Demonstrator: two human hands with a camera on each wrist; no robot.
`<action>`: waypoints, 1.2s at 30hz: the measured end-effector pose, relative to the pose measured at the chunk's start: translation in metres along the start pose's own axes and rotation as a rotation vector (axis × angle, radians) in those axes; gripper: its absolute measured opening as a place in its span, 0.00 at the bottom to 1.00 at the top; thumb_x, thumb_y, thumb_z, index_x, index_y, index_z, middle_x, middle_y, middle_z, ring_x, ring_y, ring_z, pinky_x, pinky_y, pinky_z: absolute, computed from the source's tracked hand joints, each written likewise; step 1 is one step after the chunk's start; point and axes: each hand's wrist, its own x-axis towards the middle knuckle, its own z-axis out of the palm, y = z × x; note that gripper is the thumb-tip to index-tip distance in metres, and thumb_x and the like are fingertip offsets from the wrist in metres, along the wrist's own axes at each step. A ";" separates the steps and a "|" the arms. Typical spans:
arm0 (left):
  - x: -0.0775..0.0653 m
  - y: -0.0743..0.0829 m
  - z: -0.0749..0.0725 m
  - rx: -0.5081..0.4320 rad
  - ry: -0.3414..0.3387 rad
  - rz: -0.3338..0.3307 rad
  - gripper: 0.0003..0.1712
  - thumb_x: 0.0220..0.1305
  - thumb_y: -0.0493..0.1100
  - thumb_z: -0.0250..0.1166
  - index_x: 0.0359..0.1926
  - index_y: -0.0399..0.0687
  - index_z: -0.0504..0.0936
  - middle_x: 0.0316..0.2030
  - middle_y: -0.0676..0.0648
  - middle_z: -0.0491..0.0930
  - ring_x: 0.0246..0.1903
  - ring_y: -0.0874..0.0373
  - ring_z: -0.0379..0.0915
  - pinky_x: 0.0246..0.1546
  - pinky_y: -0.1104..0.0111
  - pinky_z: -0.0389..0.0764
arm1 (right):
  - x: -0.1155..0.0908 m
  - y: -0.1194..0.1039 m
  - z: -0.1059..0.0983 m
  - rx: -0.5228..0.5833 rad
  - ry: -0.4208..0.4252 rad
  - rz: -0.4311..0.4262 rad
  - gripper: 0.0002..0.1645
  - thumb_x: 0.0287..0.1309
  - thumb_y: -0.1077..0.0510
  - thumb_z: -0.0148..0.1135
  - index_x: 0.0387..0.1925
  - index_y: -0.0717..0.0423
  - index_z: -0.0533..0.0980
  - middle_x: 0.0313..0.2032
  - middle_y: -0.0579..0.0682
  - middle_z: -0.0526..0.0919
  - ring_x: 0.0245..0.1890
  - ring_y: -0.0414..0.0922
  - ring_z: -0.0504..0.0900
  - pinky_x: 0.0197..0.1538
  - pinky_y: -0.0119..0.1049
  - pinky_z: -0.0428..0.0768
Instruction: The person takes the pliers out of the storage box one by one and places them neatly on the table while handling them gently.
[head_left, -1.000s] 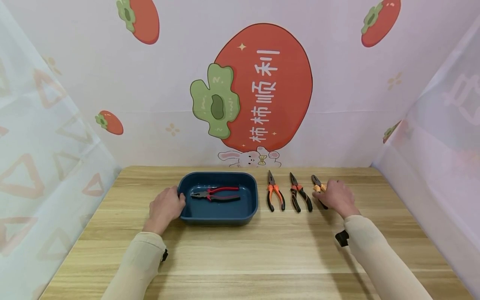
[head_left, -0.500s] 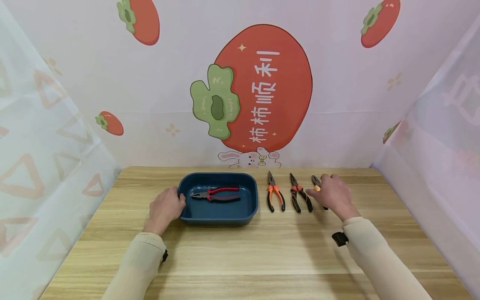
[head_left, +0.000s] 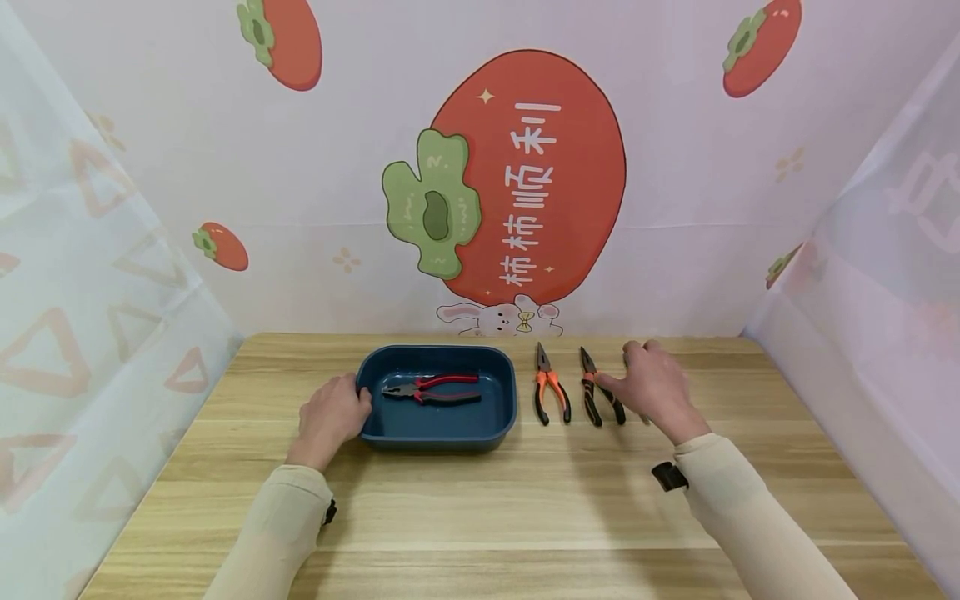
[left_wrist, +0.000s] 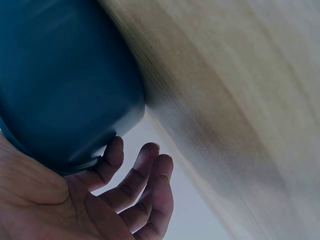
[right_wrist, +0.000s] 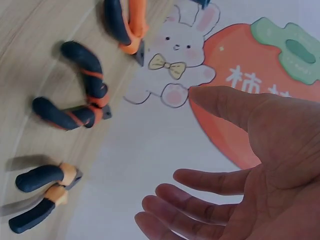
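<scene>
At the left end of a dark blue plastic box (head_left: 435,443), my left hand (head_left: 330,421) grips the rim. In the left wrist view its index finger (left_wrist: 107,162) curls against the outer wall, while the other fingers stand off from it. Inside the box lie red-and-black combination pliers (head_left: 442,390). My right hand (head_left: 656,387) hovers with spread, straight fingers over pliers with yellow-orange and black handles (right_wrist: 35,215), mostly hidden by it in the head view. Nothing is in its grasp. Just left of it lie long-nose pliers with black-and-orange handles (head_left: 591,400).
Orange-handled long-nose pliers (head_left: 551,385) lie between the box and the black-and-orange pair. Behind the wooden table (head_left: 450,508) rises a back wall (head_left: 322,167) with a persimmon print. White side sheets (head_left: 82,333) bound the table left and right.
My right hand has let go of the yellow-orange-handled pliers, straightened its fingers and shifted slightly left. My left hand and the box have stayed in place.
</scene>
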 end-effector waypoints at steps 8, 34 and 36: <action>-0.001 0.000 0.000 0.011 0.018 0.029 0.24 0.74 0.45 0.50 0.56 0.28 0.76 0.45 0.31 0.79 0.40 0.39 0.77 0.38 0.42 0.79 | -0.001 -0.016 -0.003 0.005 0.009 -0.035 0.44 0.60 0.40 0.69 0.60 0.73 0.72 0.54 0.74 0.74 0.39 0.62 0.80 0.34 0.53 0.81; 0.000 0.001 0.000 0.014 0.006 0.018 0.26 0.75 0.45 0.50 0.62 0.27 0.73 0.51 0.29 0.78 0.46 0.34 0.77 0.42 0.39 0.78 | 0.007 -0.069 0.000 0.112 0.029 -0.168 0.39 0.58 0.43 0.73 0.60 0.68 0.75 0.54 0.66 0.77 0.48 0.60 0.79 0.45 0.55 0.82; 0.000 0.000 0.000 0.014 0.005 0.018 0.26 0.75 0.45 0.50 0.62 0.27 0.73 0.51 0.29 0.77 0.46 0.34 0.77 0.42 0.39 0.78 | 0.008 -0.073 0.000 0.126 0.028 -0.192 0.37 0.58 0.45 0.73 0.60 0.67 0.76 0.53 0.64 0.78 0.48 0.59 0.78 0.48 0.54 0.80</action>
